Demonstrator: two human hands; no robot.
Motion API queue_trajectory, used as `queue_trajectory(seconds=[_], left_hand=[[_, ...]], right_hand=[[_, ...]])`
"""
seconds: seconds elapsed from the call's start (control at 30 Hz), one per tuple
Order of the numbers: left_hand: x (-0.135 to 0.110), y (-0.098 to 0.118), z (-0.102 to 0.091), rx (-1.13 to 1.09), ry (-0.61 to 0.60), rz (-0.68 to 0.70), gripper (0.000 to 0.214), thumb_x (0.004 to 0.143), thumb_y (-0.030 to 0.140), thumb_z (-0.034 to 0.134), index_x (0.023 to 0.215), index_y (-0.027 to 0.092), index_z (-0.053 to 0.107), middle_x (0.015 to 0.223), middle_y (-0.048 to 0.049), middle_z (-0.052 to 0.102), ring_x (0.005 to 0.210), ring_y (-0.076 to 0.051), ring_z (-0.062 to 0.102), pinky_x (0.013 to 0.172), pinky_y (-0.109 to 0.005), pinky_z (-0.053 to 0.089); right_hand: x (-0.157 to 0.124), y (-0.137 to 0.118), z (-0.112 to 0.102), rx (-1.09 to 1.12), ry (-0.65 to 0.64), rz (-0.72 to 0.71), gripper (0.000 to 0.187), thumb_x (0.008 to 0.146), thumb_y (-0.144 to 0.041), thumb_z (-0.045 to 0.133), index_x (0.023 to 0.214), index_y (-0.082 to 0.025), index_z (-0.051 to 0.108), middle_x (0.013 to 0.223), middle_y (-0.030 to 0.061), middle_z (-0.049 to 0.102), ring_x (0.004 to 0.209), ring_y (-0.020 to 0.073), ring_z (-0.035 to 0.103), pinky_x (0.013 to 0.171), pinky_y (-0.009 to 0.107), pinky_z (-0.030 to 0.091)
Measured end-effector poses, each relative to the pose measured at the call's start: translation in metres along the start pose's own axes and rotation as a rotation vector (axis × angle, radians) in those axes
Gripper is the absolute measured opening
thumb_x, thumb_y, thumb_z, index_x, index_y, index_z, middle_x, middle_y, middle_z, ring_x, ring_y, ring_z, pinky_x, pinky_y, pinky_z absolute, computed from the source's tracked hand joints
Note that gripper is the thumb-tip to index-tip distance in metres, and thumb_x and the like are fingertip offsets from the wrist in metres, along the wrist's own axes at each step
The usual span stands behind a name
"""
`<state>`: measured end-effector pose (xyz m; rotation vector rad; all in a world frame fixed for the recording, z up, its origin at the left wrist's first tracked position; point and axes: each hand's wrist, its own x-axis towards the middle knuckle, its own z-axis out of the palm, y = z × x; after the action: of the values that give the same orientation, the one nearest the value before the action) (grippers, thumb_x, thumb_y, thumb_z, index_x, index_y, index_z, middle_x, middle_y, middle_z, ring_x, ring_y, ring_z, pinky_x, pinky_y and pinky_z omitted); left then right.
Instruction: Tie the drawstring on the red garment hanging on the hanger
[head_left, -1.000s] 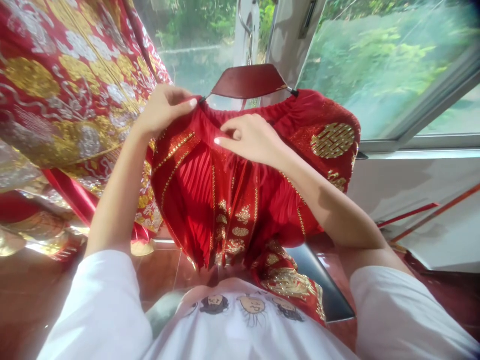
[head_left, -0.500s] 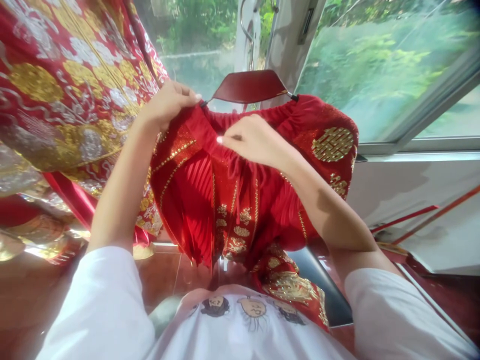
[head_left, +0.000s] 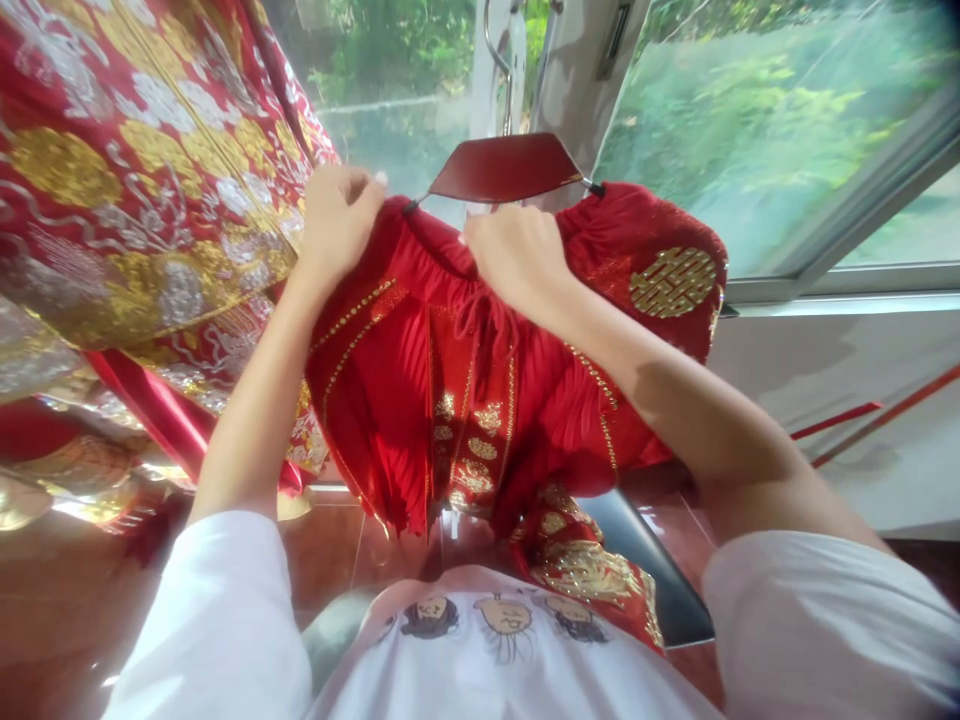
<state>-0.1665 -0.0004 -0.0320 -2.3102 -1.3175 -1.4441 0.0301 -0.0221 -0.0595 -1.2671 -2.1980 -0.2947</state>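
Note:
A red pleated skirt with gold embroidery hangs from a dark red wooden hanger in front of a window. My left hand is closed on the skirt's waistband at its left end, beside the hanger's left clip. My right hand is closed on the waistband near the middle, fingers curled over the gathered cloth. The skirt's right end stays at the hanger's right clip. Its hem falls toward my white shirt.
A large red garment with gold and silver embroidery hangs at the left, touching my left arm. The window frame and a white wall lie to the right. Below are red floor tiles and a dark flat object.
My right hand has moved up from the skirt's front to the waistband and closed on it. My left hand has kept its hold and shifted slightly up.

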Motion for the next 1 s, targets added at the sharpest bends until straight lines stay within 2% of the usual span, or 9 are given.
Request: queue_trajectory(seconds=[0.1,0.17,0.23,0.4,0.53,0.7,0.9,0.97,1.0], left_hand=[[-0.009,-0.004,-0.001,0.011,-0.053,0.028,0.056,0.087,0.068,0.045,0.058,0.02,0.042,0.059,0.0022,0.033,0.063,-0.009,0.027,0.059,-0.029,0.025],[-0.014,-0.007,-0.003,-0.024,-0.105,0.025,0.057,0.084,0.075,0.043,0.071,0.021,0.055,0.063,0.0023,0.043,0.066,-0.011,0.032,0.062,-0.03,0.031],[-0.015,-0.008,-0.005,-0.038,-0.129,-0.007,0.059,0.083,0.078,0.04,0.074,0.023,0.058,0.065,0.0018,0.047,0.069,-0.013,0.034,0.065,-0.031,0.034],[-0.002,-0.005,-0.007,0.03,-0.137,-0.076,0.057,0.084,0.072,0.044,0.053,0.024,0.043,0.053,0.0009,0.036,0.067,-0.015,0.031,0.067,-0.033,0.034],[0.002,-0.002,-0.008,0.014,-0.191,-0.099,0.06,0.085,0.071,0.043,0.052,0.023,0.031,0.051,0.0015,0.025,0.061,-0.014,0.025,0.062,-0.031,0.028],[-0.003,0.005,-0.003,0.051,-0.176,-0.114,0.064,0.086,0.075,0.034,0.052,0.022,0.022,0.056,0.0003,0.023,0.06,-0.014,0.023,0.061,-0.032,0.023],[-0.005,-0.002,0.01,0.239,-0.097,-0.107,0.066,0.091,0.075,0.015,0.053,0.021,0.026,0.06,-0.0006,0.026,0.063,-0.013,0.025,0.062,-0.033,0.025],[-0.009,-0.005,0.009,0.271,-0.08,-0.087,0.064,0.096,0.067,0.017,0.056,0.021,0.035,0.062,-0.0003,0.031,0.063,-0.012,0.029,0.064,-0.033,0.028],[-0.012,-0.004,0.008,0.29,-0.046,-0.05,0.06,0.098,0.062,0.019,0.061,0.021,0.044,0.065,-0.0005,0.038,0.065,-0.013,0.034,0.067,-0.033,0.031]], right_hand=[[-0.008,-0.001,-0.014,-0.226,-0.005,0.136,0.027,0.091,-0.015,0.043,0.089,-0.01,0.07,0.087,0.0146,0.066,0.086,0.0231,0.061,0.075,0.033,0.041],[-0.007,-0.008,-0.019,-0.22,-0.015,0.125,0.028,0.091,-0.017,0.043,0.093,-0.011,0.071,0.091,0.015,0.067,0.086,0.0242,0.061,0.074,0.034,0.042],[-0.001,-0.016,-0.018,-0.13,-0.002,0.095,0.031,0.094,-0.026,0.042,0.097,-0.014,0.07,0.093,0.0149,0.066,0.087,0.0257,0.061,0.075,0.035,0.042],[0.009,-0.021,-0.005,-0.038,-0.033,0.085,0.038,0.098,-0.033,0.036,0.104,-0.015,0.068,0.099,0.0157,0.066,0.092,0.0277,0.06,0.076,0.035,0.04],[0.0,-0.002,-0.009,-0.067,-0.081,0.104,0.041,0.099,-0.037,0.035,0.101,-0.014,0.069,0.099,0.0162,0.065,0.097,0.0284,0.059,0.079,0.036,0.039],[-0.012,0.016,-0.02,-0.142,-0.139,0.065,0.035,0.097,-0.033,0.04,0.102,-0.014,0.069,0.099,0.0148,0.066,0.097,0.0279,0.059,0.082,0.036,0.038],[-0.017,0.01,-0.027,-0.288,-0.081,0.177,0.026,0.093,-0.023,0.047,0.087,-0.012,0.07,0.089,0.0158,0.067,0.088,0.0243,0.061,0.079,0.035,0.041],[-0.022,0.015,-0.037,-0.262,-0.096,0.159,0.026,0.093,-0.023,0.047,0.091,-0.014,0.072,0.09,0.0136,0.069,0.083,0.0233,0.062,0.076,0.035,0.043],[-0.026,0.02,-0.043,-0.223,-0.056,0.13,0.027,0.093,-0.025,0.047,0.095,-0.016,0.073,0.09,0.0117,0.07,0.08,0.0224,0.063,0.075,0.035,0.044]])
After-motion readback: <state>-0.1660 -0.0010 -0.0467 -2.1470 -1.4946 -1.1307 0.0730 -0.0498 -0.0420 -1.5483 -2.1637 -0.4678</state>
